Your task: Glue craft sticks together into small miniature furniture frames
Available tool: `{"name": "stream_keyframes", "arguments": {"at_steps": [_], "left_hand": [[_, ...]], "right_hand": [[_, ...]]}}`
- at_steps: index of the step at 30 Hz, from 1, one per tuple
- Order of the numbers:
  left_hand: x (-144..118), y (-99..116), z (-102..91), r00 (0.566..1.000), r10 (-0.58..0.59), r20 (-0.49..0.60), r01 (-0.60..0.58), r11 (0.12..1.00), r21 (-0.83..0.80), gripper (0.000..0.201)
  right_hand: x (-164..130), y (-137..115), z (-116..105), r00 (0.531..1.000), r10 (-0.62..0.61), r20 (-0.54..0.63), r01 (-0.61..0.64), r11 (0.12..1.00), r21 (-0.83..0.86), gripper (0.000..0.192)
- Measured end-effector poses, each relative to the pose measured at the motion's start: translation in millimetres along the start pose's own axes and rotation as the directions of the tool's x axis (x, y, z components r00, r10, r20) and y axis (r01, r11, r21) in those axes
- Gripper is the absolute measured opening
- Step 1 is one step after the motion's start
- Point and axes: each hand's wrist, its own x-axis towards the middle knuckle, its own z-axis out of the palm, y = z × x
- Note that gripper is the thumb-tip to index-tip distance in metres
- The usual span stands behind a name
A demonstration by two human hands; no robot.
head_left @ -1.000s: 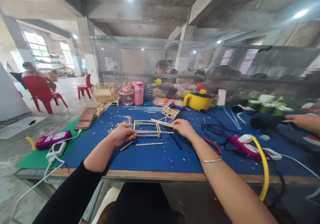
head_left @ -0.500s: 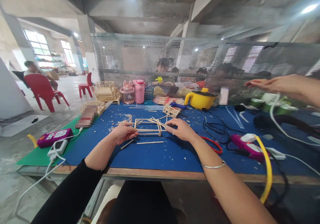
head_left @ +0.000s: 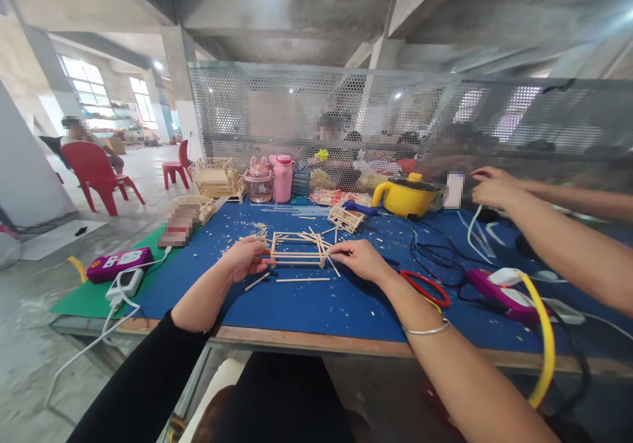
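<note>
A small open frame of thin wooden sticks [head_left: 299, 254] stands upright over the blue table mat. My left hand [head_left: 247, 258] grips its left end between thumb and fingers. At the right end, my right hand [head_left: 360, 258] is pinched closed on a thin wooden stick [head_left: 335, 266] that slants down beside the corner post. Whether those fingertips also touch the frame is hidden. Loose sticks lie behind the frame, and a single stick [head_left: 302, 279] and a shorter stick [head_left: 257, 281] rest in front. A smaller wooden stick piece [head_left: 346, 219] sits behind, beside a blue-handled tool [head_left: 360, 207].
A yellow pot [head_left: 408, 197], a pink bottle [head_left: 282, 178] and stacked wooden frames [head_left: 217, 178] line the back by a perforated metal screen [head_left: 277, 100]. Cables and a purple power strip [head_left: 499, 295] lie right, near another person's hand [head_left: 494, 187]. A phone [head_left: 179, 224] is left.
My right hand has drawn its fingertips closer together at the frame's right end, and the slanting stick is steeper. The other person's hand has come lower and further left. The view shifted slightly.
</note>
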Motion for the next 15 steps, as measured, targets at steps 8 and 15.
{"name": "stream_keyframes", "arguments": {"at_steps": [8,15], "left_hand": [[0.4,-3.7,-0.4,1.0,0.028,0.004,-0.028,0.999,0.036,0.047],[2.4,-6.1,2.4,0.999,0.037,-0.002,-0.037,0.998,0.053,0.058]], "right_hand": [[-1.1,-3.2,-1.1,1.0,0.007,0.025,-0.007,1.0,-0.014,0.018],[-2.6,-5.6,-2.9,0.999,0.032,0.036,-0.032,0.999,-0.015,0.019]]}}
